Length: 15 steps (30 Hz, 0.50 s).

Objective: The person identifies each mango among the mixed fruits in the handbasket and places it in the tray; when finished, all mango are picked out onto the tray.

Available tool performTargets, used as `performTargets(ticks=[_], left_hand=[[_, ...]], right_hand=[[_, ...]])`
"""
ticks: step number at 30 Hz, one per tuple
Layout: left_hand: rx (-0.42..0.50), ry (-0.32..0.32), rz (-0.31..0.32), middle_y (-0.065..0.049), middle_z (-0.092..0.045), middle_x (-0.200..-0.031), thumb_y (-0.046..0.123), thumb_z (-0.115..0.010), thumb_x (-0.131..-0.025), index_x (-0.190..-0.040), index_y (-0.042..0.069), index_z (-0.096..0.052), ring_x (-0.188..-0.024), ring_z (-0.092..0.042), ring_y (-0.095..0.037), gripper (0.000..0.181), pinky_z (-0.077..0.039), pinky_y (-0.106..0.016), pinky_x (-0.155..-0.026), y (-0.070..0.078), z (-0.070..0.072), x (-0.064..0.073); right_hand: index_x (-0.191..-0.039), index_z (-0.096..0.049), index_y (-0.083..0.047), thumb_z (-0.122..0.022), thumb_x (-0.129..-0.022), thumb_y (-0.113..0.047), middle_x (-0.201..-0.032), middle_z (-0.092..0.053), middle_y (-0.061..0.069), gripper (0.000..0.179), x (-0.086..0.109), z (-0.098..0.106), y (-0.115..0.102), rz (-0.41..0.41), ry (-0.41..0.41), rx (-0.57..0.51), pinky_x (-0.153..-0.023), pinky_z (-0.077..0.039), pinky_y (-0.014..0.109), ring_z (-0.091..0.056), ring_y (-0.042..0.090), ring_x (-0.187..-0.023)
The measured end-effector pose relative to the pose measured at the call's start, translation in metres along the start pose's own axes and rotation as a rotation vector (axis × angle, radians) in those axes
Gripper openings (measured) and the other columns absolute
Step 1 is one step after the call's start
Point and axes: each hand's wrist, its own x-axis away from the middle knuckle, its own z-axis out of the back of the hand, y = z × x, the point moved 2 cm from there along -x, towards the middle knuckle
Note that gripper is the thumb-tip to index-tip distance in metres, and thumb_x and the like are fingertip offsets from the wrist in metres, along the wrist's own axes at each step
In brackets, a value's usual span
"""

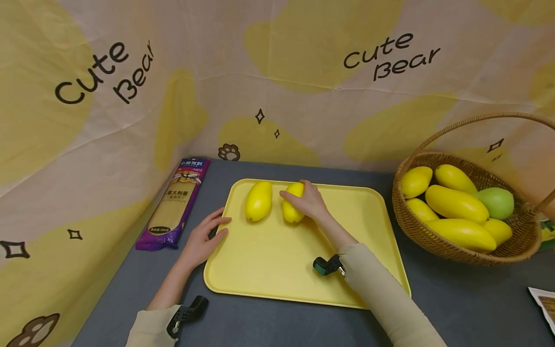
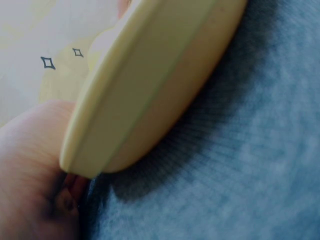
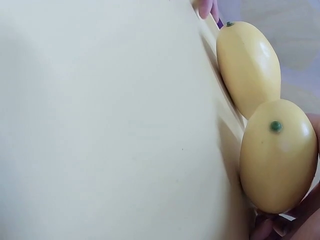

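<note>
On the yellow tray (image 1: 269, 260) lies a yellow mango (image 1: 258, 201), with a second mango (image 1: 293, 202) close to its right. My right hand (image 1: 310, 200) holds the second mango, thumb on the near side and fingers behind it. From the right wrist view, this held mango (image 3: 277, 155) shows its small green stem end and overlaps the other mango (image 3: 250, 67). At the tray's left edge, my left hand (image 1: 204, 238) grips the rim, thumb over the top. The left wrist view shows the tray's side (image 2: 135, 85) close up, with part of the hand below its corner.
A wicker basket (image 1: 464, 258) at the right holds several mangoes and a green fruit (image 1: 495, 203). A purple pasta packet (image 1: 175, 202) lies left of the tray on the dark grey table (image 1: 256, 323). Behind hangs a printed cloth (image 1: 303, 120). A packet corner (image 1: 544, 303) shows at the right edge.
</note>
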Motion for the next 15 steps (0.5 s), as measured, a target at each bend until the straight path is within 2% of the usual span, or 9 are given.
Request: performTargets(ticks=[4, 15], left_hand=[[0.0, -0.009, 0.012, -0.015, -0.042, -0.149, 0.012, -0.061, -0.097, -0.126, 0.004, -0.064, -0.136, -0.037, -0.038, 0.03, -0.031, -0.058, -0.107, -0.0002, 0.0004, -0.0001], [0.004, -0.004, -0.008, -0.017, -0.042, -0.148, 0.01, -0.061, -0.096, -0.125, 0.002, -0.064, -0.135, -0.039, -0.039, 0.03, -0.032, -0.059, -0.106, 0.0011, 0.001, 0.0003]], right_hand=[[-0.147, -0.033, -0.005, -0.064, -0.085, -0.056, -0.133, -0.043, 0.02, 0.086, 0.0007, -0.0001, -0.0011, 0.002, -0.003, 0.009, -0.094, -0.043, 0.046, -0.044, 0.035, -0.117], [-0.146, -0.034, -0.004, -0.064, -0.085, -0.056, -0.136, -0.042, 0.02, 0.086, 0.0008, -0.0004, -0.0018, 0.003, -0.004, 0.009, -0.097, -0.041, 0.047, -0.042, 0.036, -0.12]])
